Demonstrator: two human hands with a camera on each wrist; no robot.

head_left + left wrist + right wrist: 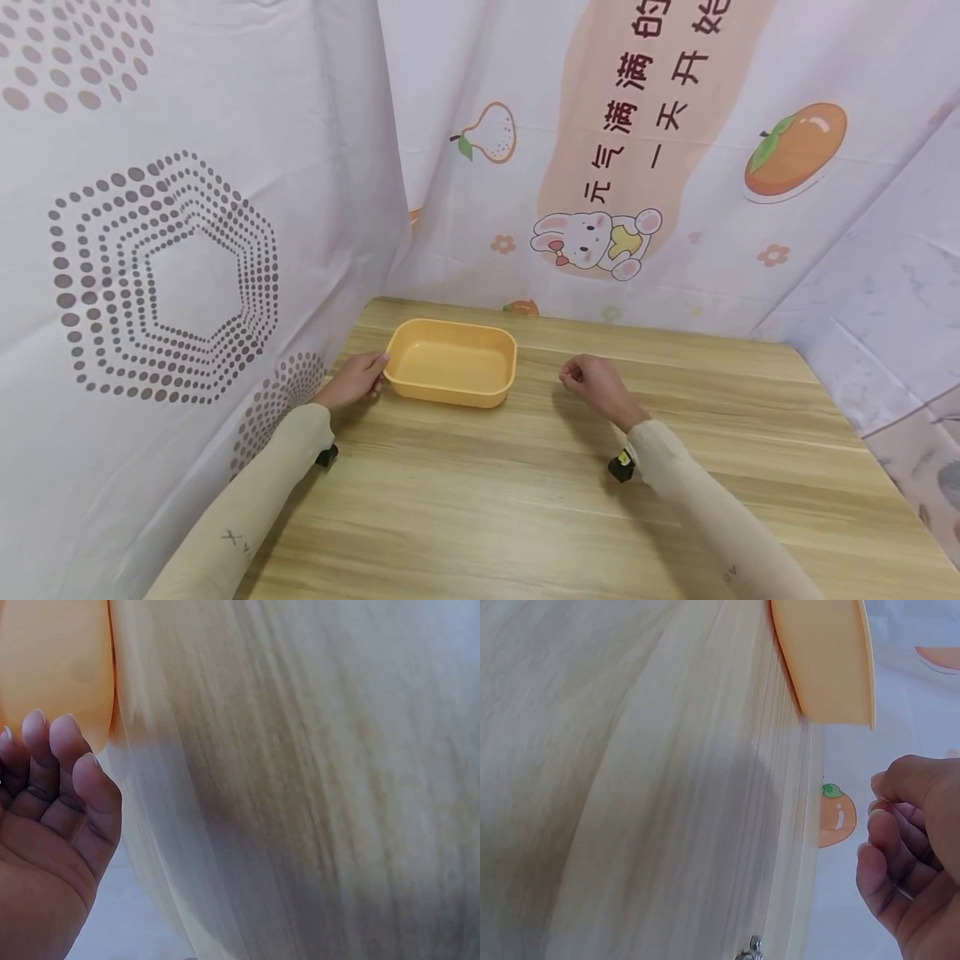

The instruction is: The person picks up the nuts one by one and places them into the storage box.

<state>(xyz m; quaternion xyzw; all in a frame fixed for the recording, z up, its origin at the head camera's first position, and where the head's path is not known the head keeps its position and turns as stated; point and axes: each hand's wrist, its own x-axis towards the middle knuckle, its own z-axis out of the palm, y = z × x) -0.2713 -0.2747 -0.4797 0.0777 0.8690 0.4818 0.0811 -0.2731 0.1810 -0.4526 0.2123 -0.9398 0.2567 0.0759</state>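
A shallow yellow plastic tray [450, 392] with rounded corners and nothing inside sits toward the back left of the wooden table. My left hand [356, 379] holds it by its left end, thumb at the rim and the other fingers bent against the outer wall. Those fingertips [67, 735] show close up beside the tray wall [60, 660] in the left wrist view. To the right of the tray, apart from it, my right hand [597, 387] hovers over the table with loosely curled fingers and nothing visible in them. In the right wrist view the tray's end [829, 667] lies beyond that hand.
The wood-grain table [480, 500] runs back to a printed curtain [465, 225] with cartoon fruit and a rabbit. Another white curtain [210, 283] with dotted hexagons hangs close along the left side. Small black wrist devices [621, 467] sit below both sleeves.
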